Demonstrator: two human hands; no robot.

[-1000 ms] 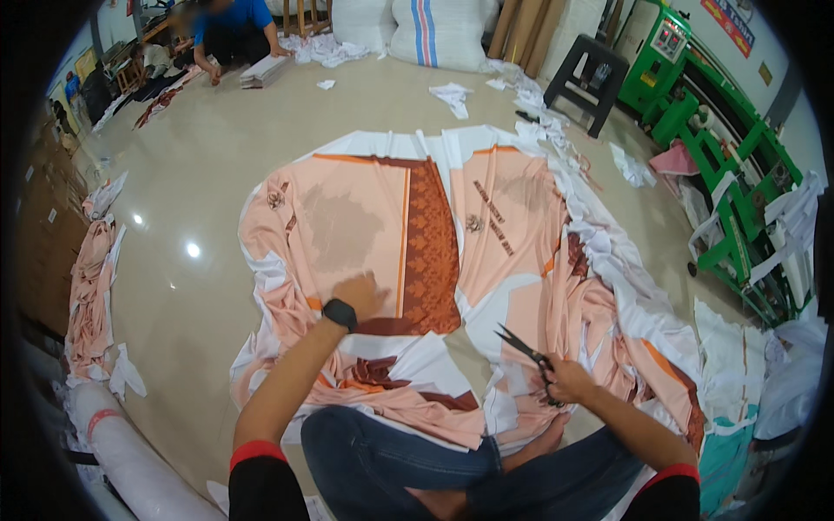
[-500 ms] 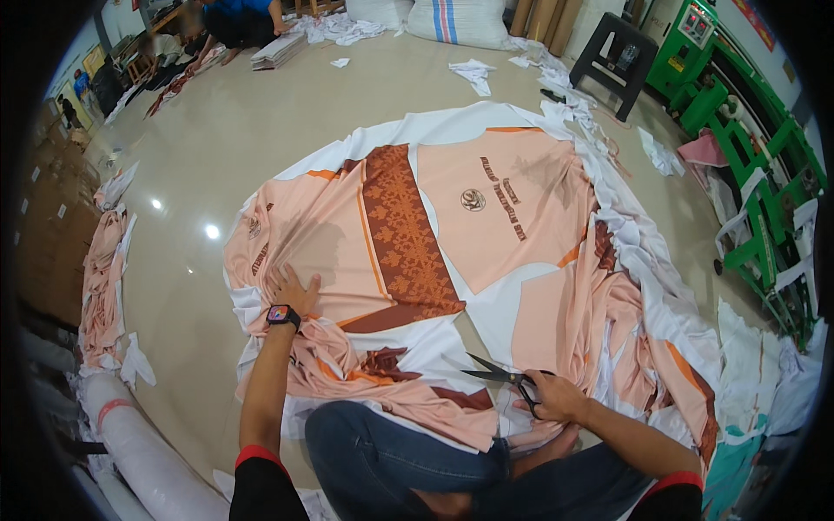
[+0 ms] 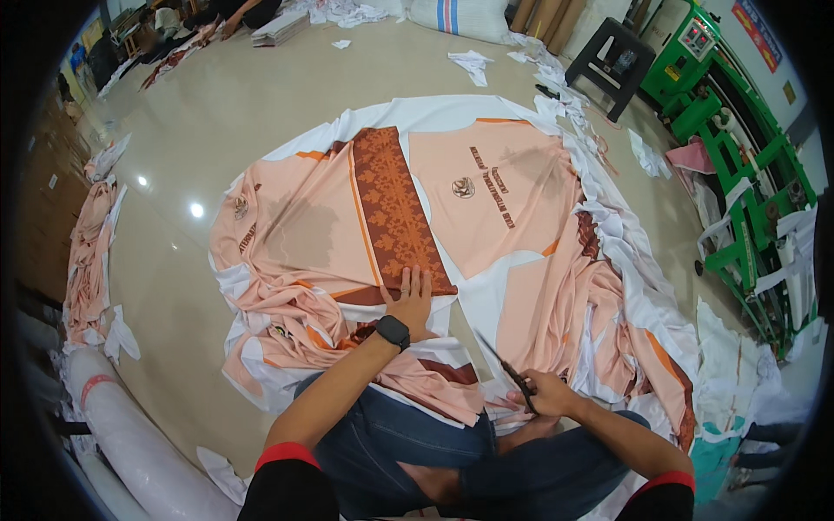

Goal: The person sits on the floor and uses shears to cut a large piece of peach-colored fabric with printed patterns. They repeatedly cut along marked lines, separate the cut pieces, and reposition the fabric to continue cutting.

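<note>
Left hand (image 3: 410,308) shifted right — from peach cloth (image 3: 295,221) onto patterned band (image 3: 391,204).

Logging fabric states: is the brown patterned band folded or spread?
Spread: the patterned band lies flat, its pattern visible lengthwise, with the left hand at its near end.

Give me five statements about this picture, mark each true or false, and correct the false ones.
1. The right hand holds black scissors. True.
2. The left hand is raised well clear of the peach fabric. False: it rests on it, fingers spread, at the lower end of the brown-and-orange patterned band.
3. A dark watch is worn on the left arm. True.
4. The green machine stands at the left of the picture. False: it stands at the right.
5. The dark stool stands beside that machine. True.
</note>
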